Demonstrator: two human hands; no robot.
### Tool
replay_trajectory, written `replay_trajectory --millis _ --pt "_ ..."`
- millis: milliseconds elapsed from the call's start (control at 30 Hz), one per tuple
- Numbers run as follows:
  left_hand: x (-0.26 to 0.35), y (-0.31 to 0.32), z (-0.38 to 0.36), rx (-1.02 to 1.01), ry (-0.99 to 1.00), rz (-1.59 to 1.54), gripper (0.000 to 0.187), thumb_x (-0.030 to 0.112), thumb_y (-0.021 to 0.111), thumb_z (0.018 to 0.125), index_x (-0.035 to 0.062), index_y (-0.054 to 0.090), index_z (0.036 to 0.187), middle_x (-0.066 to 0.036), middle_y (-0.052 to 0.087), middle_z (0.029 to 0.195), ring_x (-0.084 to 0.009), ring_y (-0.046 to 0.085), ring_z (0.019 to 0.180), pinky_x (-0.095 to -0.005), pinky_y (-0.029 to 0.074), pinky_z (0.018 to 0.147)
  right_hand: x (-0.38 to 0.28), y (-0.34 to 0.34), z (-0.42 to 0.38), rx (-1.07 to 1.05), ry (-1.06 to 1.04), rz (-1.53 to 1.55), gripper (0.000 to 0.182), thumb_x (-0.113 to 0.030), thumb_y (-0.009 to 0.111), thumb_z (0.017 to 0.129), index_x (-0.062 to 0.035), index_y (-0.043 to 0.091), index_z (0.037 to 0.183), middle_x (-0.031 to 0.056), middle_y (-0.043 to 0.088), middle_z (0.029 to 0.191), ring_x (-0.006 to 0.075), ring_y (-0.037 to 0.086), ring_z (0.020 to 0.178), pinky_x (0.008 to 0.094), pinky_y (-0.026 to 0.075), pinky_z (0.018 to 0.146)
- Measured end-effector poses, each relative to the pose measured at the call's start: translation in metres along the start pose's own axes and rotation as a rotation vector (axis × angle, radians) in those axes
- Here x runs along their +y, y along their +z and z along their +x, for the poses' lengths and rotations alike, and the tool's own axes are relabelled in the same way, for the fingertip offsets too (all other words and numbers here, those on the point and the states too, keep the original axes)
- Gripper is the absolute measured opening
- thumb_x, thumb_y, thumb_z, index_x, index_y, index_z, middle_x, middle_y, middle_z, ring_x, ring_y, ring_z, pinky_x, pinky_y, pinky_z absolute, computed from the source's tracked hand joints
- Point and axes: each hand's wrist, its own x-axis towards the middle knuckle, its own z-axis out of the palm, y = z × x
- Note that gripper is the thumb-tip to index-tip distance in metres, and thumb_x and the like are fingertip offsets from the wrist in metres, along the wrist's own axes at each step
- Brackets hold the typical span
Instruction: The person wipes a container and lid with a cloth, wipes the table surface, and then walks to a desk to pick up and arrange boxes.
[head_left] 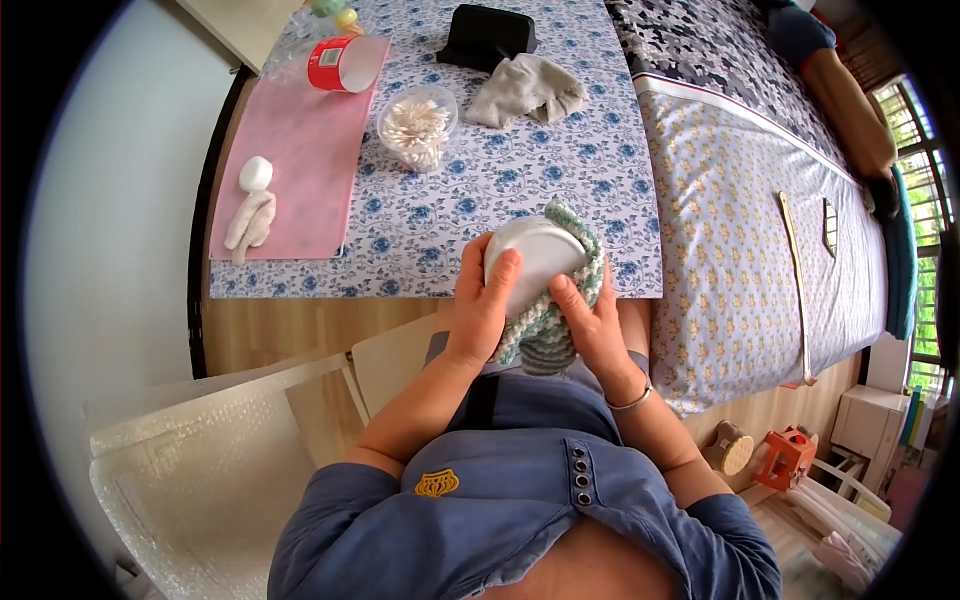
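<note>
Above my lap, at the table's near edge, both hands hold a round white lid-like piece [535, 265] with a green-and-white knitted piece [548, 340] around its right and lower sides. My left hand [480, 305] is closed on the white piece's left side, thumb on its face. On the other side, my right hand [597, 325] grips the knitted piece, its thumb pressing the knit near the white rim. What lies inside the knit is hidden.
On the flowered tablecloth [500, 190] stand a tub of cotton swabs [418, 128], a crumpled grey cloth [527, 90] and a black stand [487, 35]. A pink mat [300, 150] bears a red-and-white cup [345, 65] and a small white cloth [252, 222]. A bed [740, 260] adjoins the table's right side.
</note>
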Motion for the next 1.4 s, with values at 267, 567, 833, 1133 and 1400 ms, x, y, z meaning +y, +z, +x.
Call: replay_trajectory --millis 267,567,833,1133,1400 --pt "0.018 -0.021 0.017 -0.288 -0.074 0.166 0.038 0.022 0.060 0.080 0.0025 0.046 0.109 -0.005 0.049 0.099 -0.0112 0.046 0.087 -0.0222 0.038 0.076 -0.004 -0.017 0.003 -0.367 -0.341 -0.702 0.061 -0.029 0.066 0.073 -0.0019 0.037 0.119 0.0179 0.050 0.100 0.0279 0.055 0.086 0.0324 0.045 0.073" --pt "0.008 -0.027 0.015 -0.491 0.257 0.555 0.059 0.039 0.065 0.073 0.0045 0.044 0.115 -0.010 0.048 0.104 -0.0189 0.051 0.089 -0.0273 0.041 0.076 -0.015 -0.016 0.006 -0.448 -0.324 -0.789 0.061 -0.031 0.068 0.070 -0.0036 0.040 0.117 0.0189 0.051 0.094 0.0360 0.055 0.081 0.0379 0.046 0.067" --pt "-0.002 -0.010 0.018 0.053 0.094 -0.038 0.033 0.021 0.063 0.079 0.0048 0.049 0.104 -0.001 0.054 0.084 -0.0022 0.047 0.064 -0.0156 0.036 0.052 0.010 -0.011 0.010 -0.174 -0.020 -0.265 0.053 -0.023 0.061 0.079 -0.0018 0.037 0.121 0.0089 0.051 0.106 0.0137 0.049 0.092 0.0267 0.042 0.078" --pt "-0.016 -0.025 0.026 -0.166 0.152 0.453 0.058 0.027 0.068 0.073 -0.0002 0.039 0.115 -0.012 0.048 0.103 -0.0170 0.048 0.095 -0.0296 0.041 0.079 0.019 -0.019 0.012 -0.043 0.143 0.022 0.055 -0.014 0.060 0.080 -0.0024 0.031 0.125 0.0073 0.049 0.107 0.0129 0.047 0.094 0.0250 0.042 0.078" --pt "-0.006 -0.026 0.051 -0.161 0.750 0.914 0.059 0.001 0.069 0.056 0.0061 0.044 0.109 -0.012 0.049 0.105 -0.0328 0.045 0.099 -0.0395 0.038 0.084 0.008 -0.027 0.033 -0.008 0.006 -0.437 0.036 -0.009 0.060 0.077 0.0002 0.048 0.110 0.0041 0.057 0.086 0.0092 0.051 0.079 0.0247 0.044 0.068"
